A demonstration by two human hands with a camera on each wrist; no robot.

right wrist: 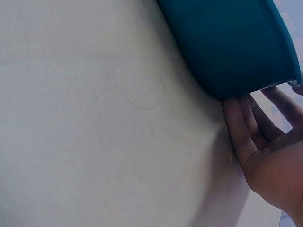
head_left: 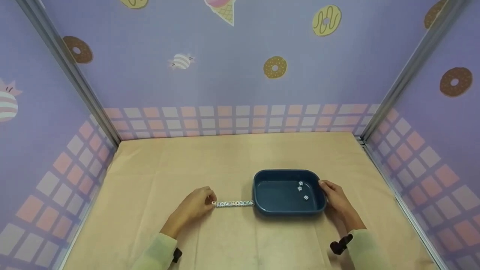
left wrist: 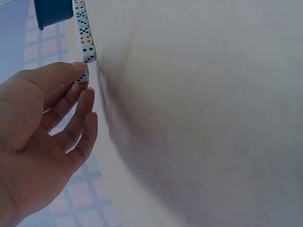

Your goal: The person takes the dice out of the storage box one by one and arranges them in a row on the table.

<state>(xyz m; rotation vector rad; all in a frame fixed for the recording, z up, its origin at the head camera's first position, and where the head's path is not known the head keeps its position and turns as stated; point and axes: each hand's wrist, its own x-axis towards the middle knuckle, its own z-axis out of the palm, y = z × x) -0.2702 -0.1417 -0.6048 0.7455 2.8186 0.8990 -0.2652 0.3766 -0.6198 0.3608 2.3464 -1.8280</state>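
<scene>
A row of white dice with blue and red pips lies in a straight line on the cloth. Its right end meets the left wall of a dark blue rectangular dish. At the row's left end, my left hand pinches a single die between thumb and fingertips, with a small gap to the neighbouring die. Three loose dice lie inside the dish, towards its right side. My right hand holds the dish's right end, thumb at the rim and fingers against the outer wall.
A beige cloth covers the table. Purple patterned panels stand at the back and both sides, with metal posts at the corners. Dark wrist devices sit by both sleeves.
</scene>
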